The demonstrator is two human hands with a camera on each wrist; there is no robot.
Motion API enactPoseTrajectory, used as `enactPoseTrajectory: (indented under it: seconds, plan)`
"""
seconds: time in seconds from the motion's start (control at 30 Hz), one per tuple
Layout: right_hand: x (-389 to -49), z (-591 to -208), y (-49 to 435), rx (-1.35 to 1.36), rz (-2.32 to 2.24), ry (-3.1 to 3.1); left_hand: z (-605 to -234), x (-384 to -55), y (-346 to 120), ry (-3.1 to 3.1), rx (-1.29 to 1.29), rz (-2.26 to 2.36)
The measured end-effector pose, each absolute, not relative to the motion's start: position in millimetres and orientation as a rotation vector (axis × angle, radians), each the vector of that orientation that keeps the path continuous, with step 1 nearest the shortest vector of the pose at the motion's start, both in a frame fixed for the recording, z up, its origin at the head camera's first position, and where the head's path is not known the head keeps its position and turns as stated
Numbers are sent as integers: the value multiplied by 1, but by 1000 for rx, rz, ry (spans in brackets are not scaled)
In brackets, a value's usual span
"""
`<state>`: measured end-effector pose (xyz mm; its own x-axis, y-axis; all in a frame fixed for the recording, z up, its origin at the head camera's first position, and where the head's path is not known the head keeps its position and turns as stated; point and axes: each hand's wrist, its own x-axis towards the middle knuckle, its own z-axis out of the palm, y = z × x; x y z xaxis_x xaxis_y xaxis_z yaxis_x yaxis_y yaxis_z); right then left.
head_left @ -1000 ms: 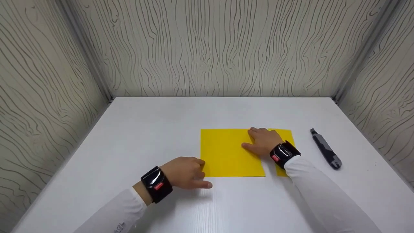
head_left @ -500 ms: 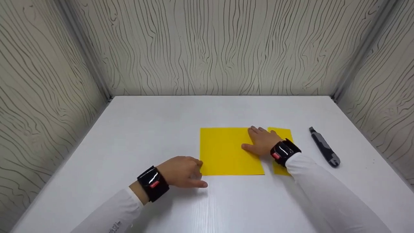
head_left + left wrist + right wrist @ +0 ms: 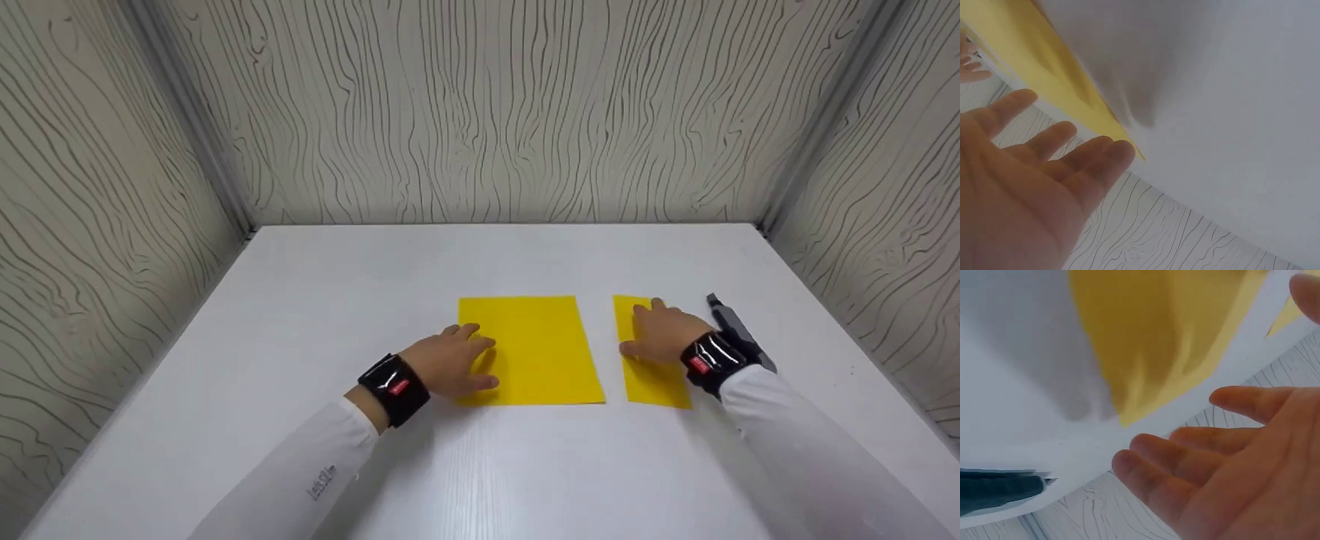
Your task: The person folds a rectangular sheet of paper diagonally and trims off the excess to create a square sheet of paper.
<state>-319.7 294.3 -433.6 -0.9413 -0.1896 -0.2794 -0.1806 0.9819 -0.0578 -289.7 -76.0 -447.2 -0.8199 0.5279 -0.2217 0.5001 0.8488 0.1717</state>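
Note:
A large yellow sheet of paper (image 3: 540, 349) lies flat mid-table in the head view. Over its left edge hovers my left hand (image 3: 450, 364), fingers spread; the left wrist view shows that hand (image 3: 1033, 174) with nothing in its grasp. To the right, across a strip of white tabletop, lies a narrower yellow paper strip (image 3: 637, 386). My right hand (image 3: 664, 334) is over the strip with loosely extended fingers. In the right wrist view the strip (image 3: 1151, 343) shows beyond the right hand's fingers (image 3: 1157, 478).
A black and grey utility knife (image 3: 735, 326) lies right of the strip, partly hidden behind the right wrist. White tabletop (image 3: 337, 285) surrounds the papers. Wood-grain patterned walls (image 3: 480, 112) enclose the table at the back and both sides.
My right hand has moved right, off the large sheet and over the narrow strip. My left hand has shifted up and right from the sheet's lower left corner, its fingers spreading.

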Motion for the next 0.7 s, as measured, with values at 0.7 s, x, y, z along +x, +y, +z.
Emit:
enactPoseTrajectory:
  seconds: [0.7]
  plan:
    - [-316, -449, 309, -371, -239, 2810, -448, -310, -75, 2689, 713, 76]
